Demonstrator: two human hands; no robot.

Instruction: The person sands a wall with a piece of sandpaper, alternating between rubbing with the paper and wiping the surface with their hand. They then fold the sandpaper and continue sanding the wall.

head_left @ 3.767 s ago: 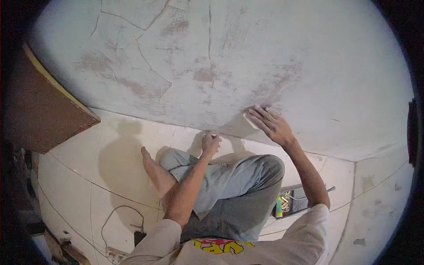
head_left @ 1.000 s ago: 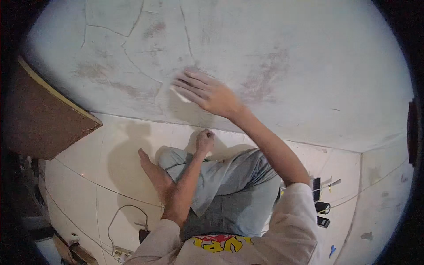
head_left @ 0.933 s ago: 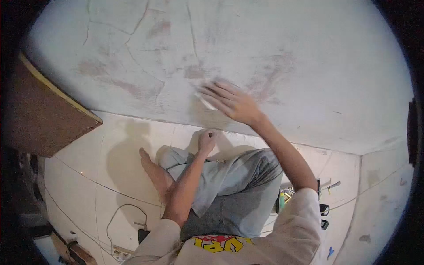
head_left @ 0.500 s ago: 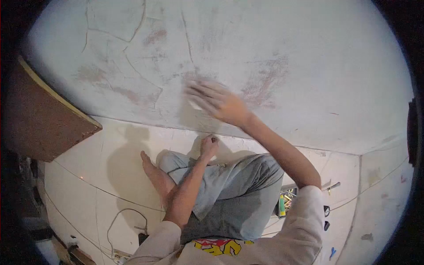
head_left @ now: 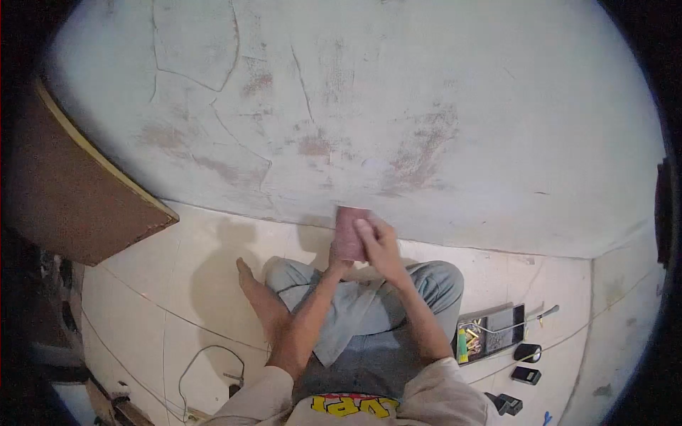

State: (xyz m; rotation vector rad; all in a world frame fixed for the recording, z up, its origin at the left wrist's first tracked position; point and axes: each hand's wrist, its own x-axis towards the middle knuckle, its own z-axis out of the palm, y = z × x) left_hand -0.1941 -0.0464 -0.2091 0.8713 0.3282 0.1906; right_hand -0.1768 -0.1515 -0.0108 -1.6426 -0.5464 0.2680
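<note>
One reddish-brown rectangular sheet, upright between two bare hands. Right hand: thumb laid on its face, pinching its right side against fingers mostly hidden behind. Left hand: at its lower left, largely covered; cannot tell its fingers' state. Sheet's top edge lies ahead of the fingers, near the pale patched plaster wall's foot; contact unclear. Room: wall face runs up beyond the fingertips. Right of the fingers, past the knee, one black compartmented tray. Yellow shirt lettering nearer the body, part folded, not surely readable
</note>
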